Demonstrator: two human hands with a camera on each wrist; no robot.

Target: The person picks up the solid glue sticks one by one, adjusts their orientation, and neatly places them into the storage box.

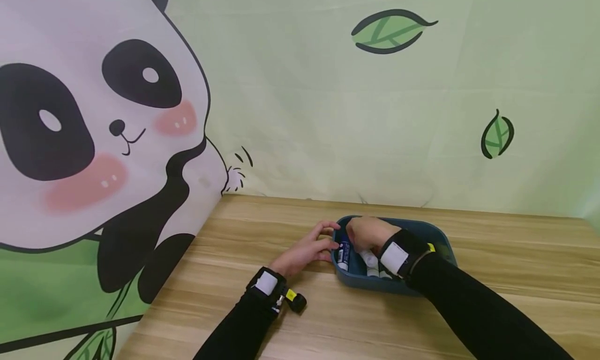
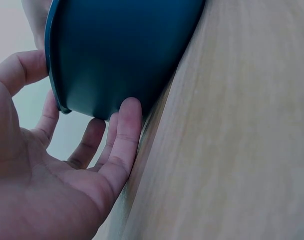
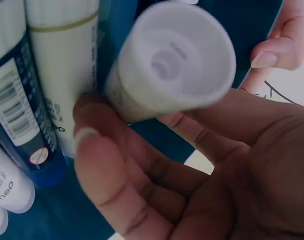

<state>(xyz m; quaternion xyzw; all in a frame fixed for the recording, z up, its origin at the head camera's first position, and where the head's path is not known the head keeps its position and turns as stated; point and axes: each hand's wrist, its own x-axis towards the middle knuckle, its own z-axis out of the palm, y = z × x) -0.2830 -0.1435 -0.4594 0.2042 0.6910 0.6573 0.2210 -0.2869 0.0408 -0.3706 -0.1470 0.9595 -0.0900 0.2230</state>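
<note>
A dark blue oblong bin [image 1: 358, 282] stands on the table, with several glue sticks lying in it. My right hand [image 1: 370, 232] reaches inside and holds a white glue stick [image 3: 176, 60], whose hollow round end faces the right wrist camera. Against its fingers lies another white glue stick [image 3: 62, 75], beside a dark blue one with a barcode label [image 3: 19, 110]. At the bin's left end, my left hand [image 1: 304, 251] touches the rim and outer wall with loosely spread fingers. A navy glue stick [image 1: 344, 256] lies inside near that end.
The wooden table [image 1: 262, 219] runs back to a pale green wall cloth [image 1: 300, 89] printed with leaves and a large panda [image 1: 140, 141]. A small black camera with a yellow tag [image 1: 295, 300] sticks out from the left wrist strap.
</note>
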